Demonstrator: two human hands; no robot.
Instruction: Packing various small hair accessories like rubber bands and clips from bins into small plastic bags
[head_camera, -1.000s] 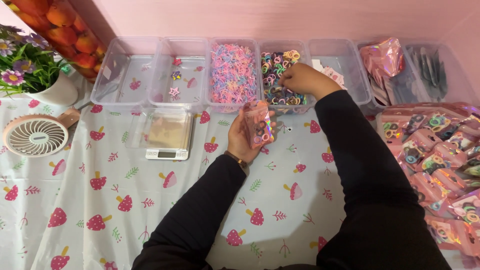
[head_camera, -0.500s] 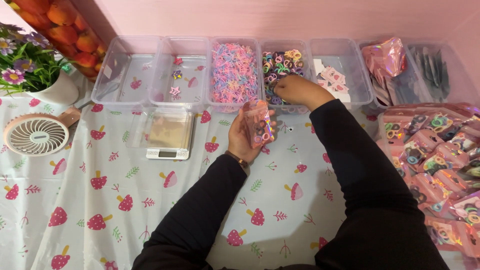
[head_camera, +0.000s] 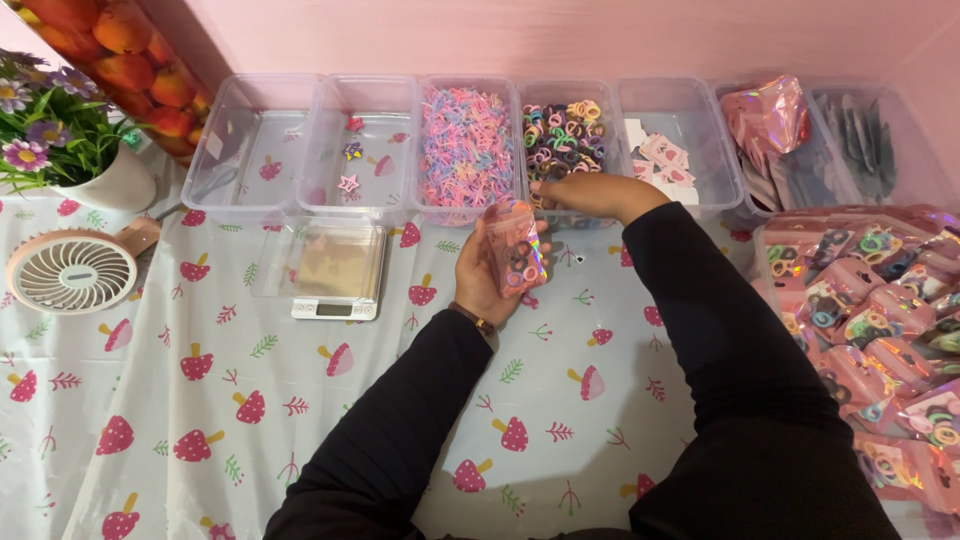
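Observation:
My left hand (head_camera: 485, 280) holds a small clear pink pouch (head_camera: 515, 250) upright above the table, with several coloured hair rings inside it. My right hand (head_camera: 585, 192) reaches over the near rim of a clear bin of mixed-colour hair rings (head_camera: 562, 135); its fingers are curled at the pouch's mouth, and whether they pinch any rings is hidden. Both arms wear black sleeves, and a watch sits on the left wrist.
A row of clear bins lines the back: two nearly bare (head_camera: 245, 150), one of pastel bands (head_camera: 465, 145), one of cards (head_camera: 670, 160), one of pink foil bags (head_camera: 770, 120). A small scale (head_camera: 335, 270), fan (head_camera: 72, 270) and flowerpot (head_camera: 95, 185) stand left. Filled pouches (head_camera: 880, 320) pile right.
My right hand has drawn back from deep in the hair-ring bin toward its near rim and the pouch. The left hand and pouch have stayed nearly still.

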